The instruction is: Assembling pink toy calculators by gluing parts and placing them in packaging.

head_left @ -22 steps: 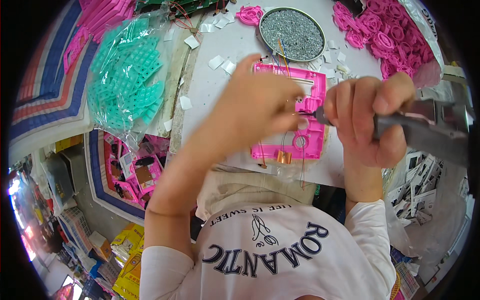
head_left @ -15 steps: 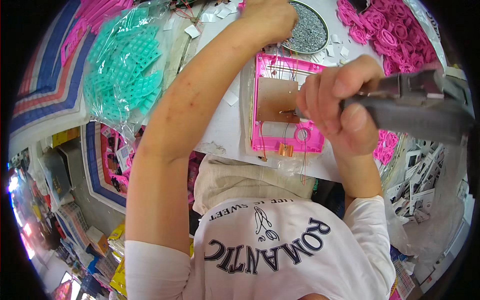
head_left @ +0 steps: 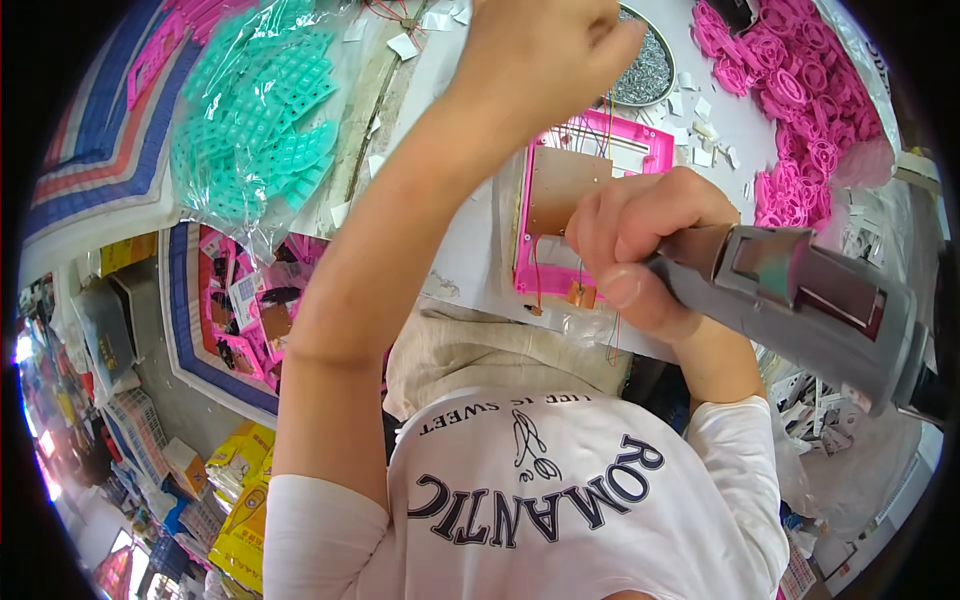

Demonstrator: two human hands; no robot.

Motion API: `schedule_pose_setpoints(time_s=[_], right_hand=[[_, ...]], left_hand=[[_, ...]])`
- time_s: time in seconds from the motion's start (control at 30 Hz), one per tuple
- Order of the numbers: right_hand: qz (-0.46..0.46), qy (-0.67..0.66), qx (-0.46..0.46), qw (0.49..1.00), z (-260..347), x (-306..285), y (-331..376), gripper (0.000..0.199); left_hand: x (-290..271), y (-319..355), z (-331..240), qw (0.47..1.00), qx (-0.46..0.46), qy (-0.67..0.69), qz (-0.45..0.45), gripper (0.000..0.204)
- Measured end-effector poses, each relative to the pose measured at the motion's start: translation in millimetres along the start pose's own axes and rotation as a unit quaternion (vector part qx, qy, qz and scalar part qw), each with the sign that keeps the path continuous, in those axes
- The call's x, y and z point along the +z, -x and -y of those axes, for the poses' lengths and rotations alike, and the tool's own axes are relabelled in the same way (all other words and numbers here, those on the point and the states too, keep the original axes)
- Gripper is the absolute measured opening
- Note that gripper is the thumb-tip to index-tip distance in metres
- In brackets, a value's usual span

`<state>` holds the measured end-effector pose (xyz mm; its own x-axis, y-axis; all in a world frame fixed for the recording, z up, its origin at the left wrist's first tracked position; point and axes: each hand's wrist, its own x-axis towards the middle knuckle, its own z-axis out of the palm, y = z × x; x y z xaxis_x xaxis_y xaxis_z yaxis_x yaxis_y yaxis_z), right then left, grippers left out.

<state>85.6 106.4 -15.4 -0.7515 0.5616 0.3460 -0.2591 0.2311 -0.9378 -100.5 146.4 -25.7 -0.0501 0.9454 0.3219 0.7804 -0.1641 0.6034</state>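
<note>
Right hand (head_left: 640, 245) gripping a grey power tool (head_left: 800, 300), fist closed around it, tip hidden over the pink frame (head_left: 590, 200) lying flat near the table's (head_left: 470, 250) front edge. Left hand (head_left: 540, 50) curling into a fist beside the round tray of small metal parts (head_left: 645, 70) (contents of fist unclear). Crowding on both sides: teal parts bag (head_left: 260, 120), pink rings (head_left: 790, 90).

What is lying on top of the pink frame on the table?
A brown board lies on the pink frame, with thin wires running off it. The right hand, holding a grey tool, covers the frame's lower right part.
</note>
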Motion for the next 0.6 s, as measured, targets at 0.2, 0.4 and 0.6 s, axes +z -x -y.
schedule_pose_setpoints(time_s=[0.2,0.4,0.6], right_hand=[[-0.008,-0.087,-0.006,0.996,-1,-7,-12,0.038],[0.049,-0.158,-0.068,0.984,20,-12,-25,0.036],[0.042,-0.155,-0.044,0.986,18,-4,-26,0.035]], left_hand=[[-4,108,0,0.996,0.08,0.007,-0.046,0.007],[3,141,-14,0.99,-0.004,0.138,-0.013,0.01],[8,146,-8,0.994,0.011,0.099,-0.043,0.014]])
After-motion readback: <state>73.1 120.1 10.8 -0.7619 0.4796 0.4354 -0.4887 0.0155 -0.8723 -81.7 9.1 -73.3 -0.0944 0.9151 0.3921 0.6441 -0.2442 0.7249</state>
